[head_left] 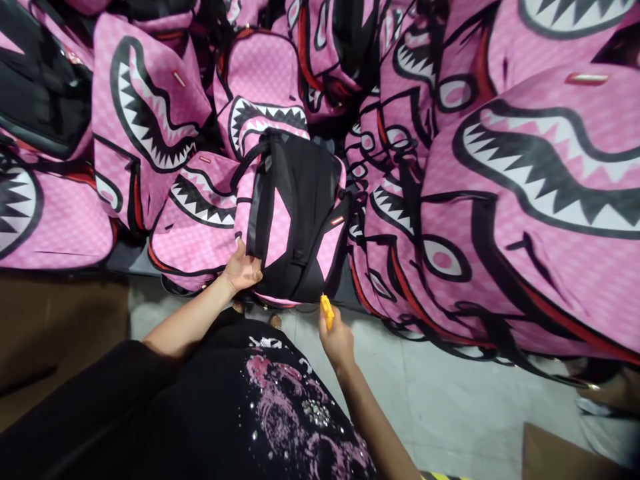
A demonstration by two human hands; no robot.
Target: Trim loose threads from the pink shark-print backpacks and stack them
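Table [127, 257]: backpack [296, 200] seemingly against left hand [243, 269]

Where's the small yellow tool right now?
In the head view, the small yellow tool is in the right hand, just below and right of the picture's centre, its tip by the lower right corner of the pink-and-black backpack.

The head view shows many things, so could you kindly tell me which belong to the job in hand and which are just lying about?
In hand:
- Black-backed bag, left hand at its side
- Yellow tool, in the right hand

Apparently lying about:
- Other pink bags
- Brown piece, lower right
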